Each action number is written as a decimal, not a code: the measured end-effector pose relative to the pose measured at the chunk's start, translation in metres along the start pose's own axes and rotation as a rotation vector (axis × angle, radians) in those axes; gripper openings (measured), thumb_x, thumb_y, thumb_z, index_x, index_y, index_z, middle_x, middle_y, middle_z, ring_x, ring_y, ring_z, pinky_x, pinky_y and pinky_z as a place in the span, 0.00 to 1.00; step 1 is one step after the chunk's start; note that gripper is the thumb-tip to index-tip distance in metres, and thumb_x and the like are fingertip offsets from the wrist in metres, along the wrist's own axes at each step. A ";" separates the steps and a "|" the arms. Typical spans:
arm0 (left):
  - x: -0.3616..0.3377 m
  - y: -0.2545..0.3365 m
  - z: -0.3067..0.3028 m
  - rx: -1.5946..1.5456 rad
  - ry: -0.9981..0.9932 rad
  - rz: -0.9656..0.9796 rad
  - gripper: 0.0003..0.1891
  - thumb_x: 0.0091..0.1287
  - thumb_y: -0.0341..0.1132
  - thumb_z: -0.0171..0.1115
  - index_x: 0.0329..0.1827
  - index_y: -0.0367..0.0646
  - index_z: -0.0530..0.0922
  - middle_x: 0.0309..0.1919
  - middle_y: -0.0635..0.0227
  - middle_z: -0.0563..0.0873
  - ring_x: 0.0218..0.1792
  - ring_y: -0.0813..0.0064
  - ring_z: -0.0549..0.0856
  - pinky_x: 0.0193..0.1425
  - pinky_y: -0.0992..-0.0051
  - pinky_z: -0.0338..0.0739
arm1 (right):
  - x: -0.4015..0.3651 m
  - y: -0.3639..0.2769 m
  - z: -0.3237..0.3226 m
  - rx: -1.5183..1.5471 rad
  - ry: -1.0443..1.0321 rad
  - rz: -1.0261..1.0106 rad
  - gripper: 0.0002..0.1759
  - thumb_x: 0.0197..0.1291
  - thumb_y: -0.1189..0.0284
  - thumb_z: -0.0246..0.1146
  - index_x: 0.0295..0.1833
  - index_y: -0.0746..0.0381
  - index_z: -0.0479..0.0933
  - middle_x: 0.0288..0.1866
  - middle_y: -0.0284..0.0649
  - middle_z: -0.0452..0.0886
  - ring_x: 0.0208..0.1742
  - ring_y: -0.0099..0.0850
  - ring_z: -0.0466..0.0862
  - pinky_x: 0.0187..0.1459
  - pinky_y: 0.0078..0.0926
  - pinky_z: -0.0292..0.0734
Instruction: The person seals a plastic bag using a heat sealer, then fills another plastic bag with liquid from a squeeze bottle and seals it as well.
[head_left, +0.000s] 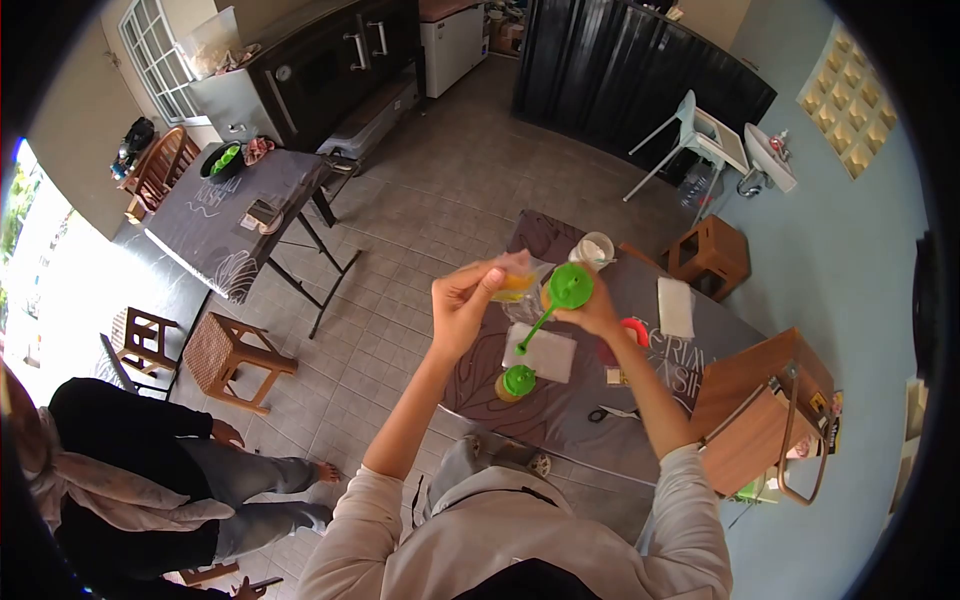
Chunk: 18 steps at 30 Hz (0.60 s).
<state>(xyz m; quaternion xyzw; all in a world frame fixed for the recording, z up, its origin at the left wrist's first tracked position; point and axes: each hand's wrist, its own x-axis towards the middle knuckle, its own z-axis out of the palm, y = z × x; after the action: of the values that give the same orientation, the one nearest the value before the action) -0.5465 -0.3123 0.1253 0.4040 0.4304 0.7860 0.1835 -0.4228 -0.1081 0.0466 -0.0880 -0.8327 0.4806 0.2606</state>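
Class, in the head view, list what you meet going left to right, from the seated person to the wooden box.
From the left: seated person in black → wooden stool → left hand pinching a plastic bag → right hand holding a green lid → white cloth → wooden box.

left hand (461, 303) pinching, right hand (593, 312) gripping

Left hand (462, 300) is pinching a clear bag of orange liquid (518, 283), and right hand (600, 315) grips a green straw lid (569, 287). There's a green-lidded cup (518, 381) on the dark table (560, 415) underneath.
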 end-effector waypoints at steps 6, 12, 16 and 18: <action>0.018 0.025 -0.015 0.022 0.044 0.097 0.12 0.66 0.32 0.54 0.43 0.30 0.79 0.42 0.56 0.83 0.48 0.71 0.80 0.55 0.74 0.71 | -0.019 0.056 0.083 0.201 -0.203 0.301 0.27 0.31 0.77 0.71 0.44 0.61 0.72 0.35 0.34 0.81 0.37 0.24 0.80 0.43 0.25 0.75; 0.022 0.031 -0.023 0.031 0.210 -0.013 0.13 0.66 0.35 0.55 0.42 0.32 0.80 0.37 0.65 0.84 0.42 0.79 0.80 0.50 0.79 0.72 | -0.030 0.114 0.129 0.188 -0.060 0.236 0.27 0.30 0.77 0.74 0.41 0.60 0.73 0.33 0.32 0.81 0.37 0.23 0.80 0.43 0.24 0.75; 0.022 0.029 -0.027 0.034 0.190 -0.043 0.13 0.66 0.36 0.56 0.42 0.33 0.81 0.36 0.67 0.84 0.39 0.81 0.80 0.48 0.79 0.72 | -0.019 0.045 0.097 0.259 -0.165 0.357 0.25 0.29 0.74 0.71 0.41 0.60 0.74 0.39 0.37 0.79 0.39 0.30 0.78 0.41 0.29 0.72; 0.020 0.025 -0.030 0.036 0.169 -0.051 0.13 0.65 0.36 0.56 0.42 0.33 0.81 0.36 0.67 0.84 0.39 0.81 0.80 0.48 0.79 0.72 | -0.016 0.040 0.082 0.152 -0.062 0.227 0.25 0.29 0.73 0.71 0.40 0.60 0.74 0.38 0.37 0.77 0.40 0.33 0.76 0.41 0.31 0.71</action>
<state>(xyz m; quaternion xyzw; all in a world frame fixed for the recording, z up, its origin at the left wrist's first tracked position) -0.5811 -0.3293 0.1468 0.3283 0.4685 0.8046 0.1590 -0.4555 -0.1553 -0.0261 -0.1469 -0.7863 0.5710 0.1847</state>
